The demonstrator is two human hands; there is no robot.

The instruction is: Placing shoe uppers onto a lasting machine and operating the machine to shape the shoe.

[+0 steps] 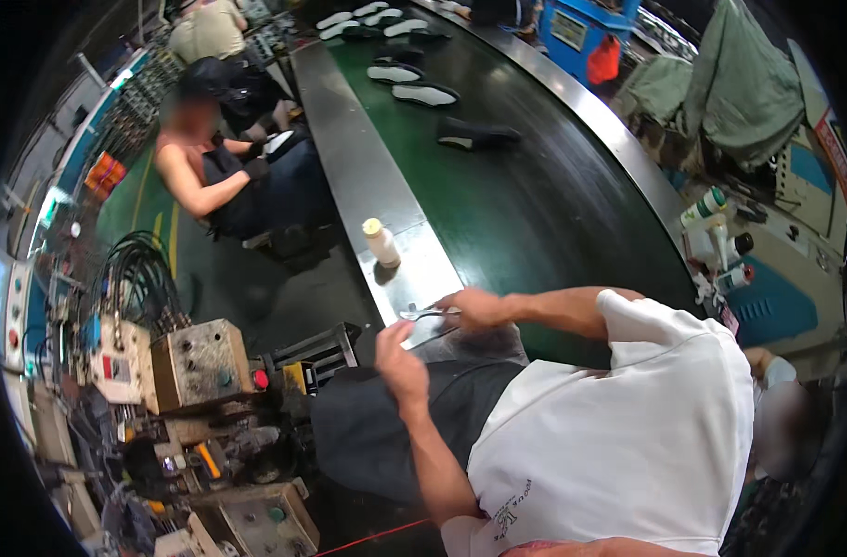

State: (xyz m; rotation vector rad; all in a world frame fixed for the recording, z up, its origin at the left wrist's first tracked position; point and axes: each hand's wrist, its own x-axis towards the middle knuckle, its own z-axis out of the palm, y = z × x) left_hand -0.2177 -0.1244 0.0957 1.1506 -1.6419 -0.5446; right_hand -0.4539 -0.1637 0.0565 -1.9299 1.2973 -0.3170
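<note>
My right hand [479, 309] is closed around a silver metal spanner [431, 314], its exposed end pointing toward my left hand. Curled fingers of my left hand [402, 367] come up close to that end; they look pinched together, but anything between them is too small to make out. Both hands are above the near end of a steel conveyor edge [423, 252]. Just beyond them on this metal strip, a whitish bottle [382, 245] with a yellow cap stands upright.
Several dark shoes with pale soles [425, 95] lie on the green conveyor belt [460, 232]. A co-worker [228, 172] sits left of it, holding a shoe. Worn control boxes [205, 364] stand at lower left, near coiled black cables [140, 274]. More bottles [704, 206] are at right.
</note>
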